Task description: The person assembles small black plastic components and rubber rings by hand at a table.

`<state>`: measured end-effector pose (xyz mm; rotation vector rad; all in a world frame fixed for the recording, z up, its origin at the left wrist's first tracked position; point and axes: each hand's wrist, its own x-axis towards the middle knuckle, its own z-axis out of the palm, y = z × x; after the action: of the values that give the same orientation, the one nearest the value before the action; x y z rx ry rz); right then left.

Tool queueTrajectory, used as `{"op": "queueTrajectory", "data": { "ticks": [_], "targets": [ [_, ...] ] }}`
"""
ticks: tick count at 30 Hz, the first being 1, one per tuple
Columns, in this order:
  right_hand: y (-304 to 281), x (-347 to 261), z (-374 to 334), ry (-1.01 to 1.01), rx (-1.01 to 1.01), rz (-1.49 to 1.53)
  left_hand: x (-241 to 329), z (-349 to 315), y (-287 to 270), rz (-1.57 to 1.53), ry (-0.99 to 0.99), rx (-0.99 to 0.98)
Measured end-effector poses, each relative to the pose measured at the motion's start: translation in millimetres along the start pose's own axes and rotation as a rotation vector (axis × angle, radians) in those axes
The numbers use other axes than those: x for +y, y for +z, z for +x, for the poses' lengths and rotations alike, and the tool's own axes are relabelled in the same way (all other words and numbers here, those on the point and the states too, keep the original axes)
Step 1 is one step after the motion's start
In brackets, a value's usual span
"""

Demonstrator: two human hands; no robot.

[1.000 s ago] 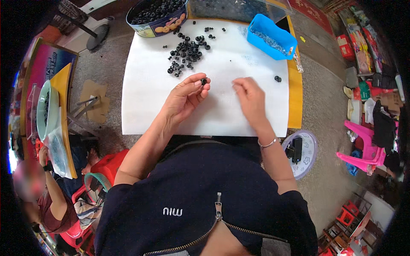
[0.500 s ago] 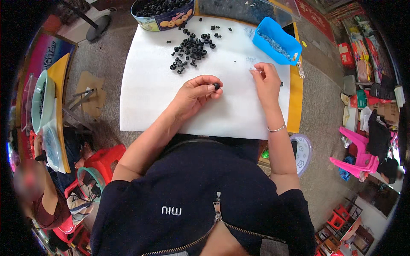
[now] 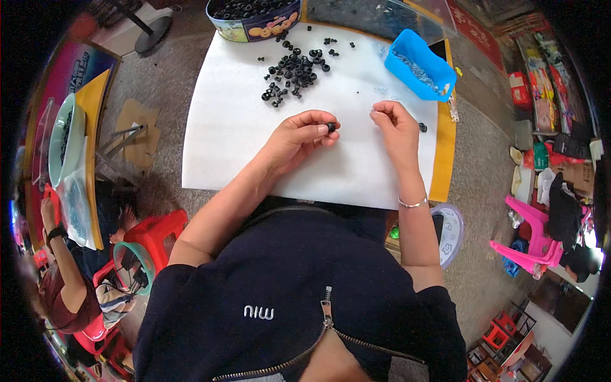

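Right hand (image 3: 398,129) has moved nearer left hand (image 3: 296,141) | left hand: pinching one black bead-like part (image 3: 331,128) | right hand: drawn into a pinch, contents indiscernible | beyond left hand: heap of loose black parts (image 3: 304,77) unheld | finished share: cannot be told

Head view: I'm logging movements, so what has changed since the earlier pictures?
Since the first picture, the right hand has moved forward, nearer the blue container; whether it holds anything is unclear. The left hand shifted slightly rightward, keeping its grip on a black piece. The black pile looks unchanged.
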<state>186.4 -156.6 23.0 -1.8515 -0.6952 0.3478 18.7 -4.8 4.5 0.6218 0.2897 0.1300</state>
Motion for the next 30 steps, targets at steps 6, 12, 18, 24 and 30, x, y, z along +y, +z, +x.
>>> {"op": "queueTrajectory", "data": {
  "ticks": [6,12,18,24,30],
  "targets": [
    [8.6,-52.1,-33.8,-0.100,-0.186,0.001,2.8,-3.7,16.3,0.067,-0.036,0.128],
    [19.0,-60.1,-38.7,-0.411,-0.185,-0.226,0.4,-6.3,16.5,0.115,0.018,0.097],
    [15.1,-61.2,-36.4,-0.037,-0.373,-0.030,10.5,-13.6,11.4,0.299,0.017,-0.006],
    [22.9,-51.8,-33.6,0.193,-0.552,0.287,11.1,-27.0,7.3,0.111,-0.122,0.011],
    [61.9,-50.8,-6.6,-0.081,-0.297,-0.051,23.1,-46.4,-11.2,0.063,-0.107,0.061]
  ]
}}
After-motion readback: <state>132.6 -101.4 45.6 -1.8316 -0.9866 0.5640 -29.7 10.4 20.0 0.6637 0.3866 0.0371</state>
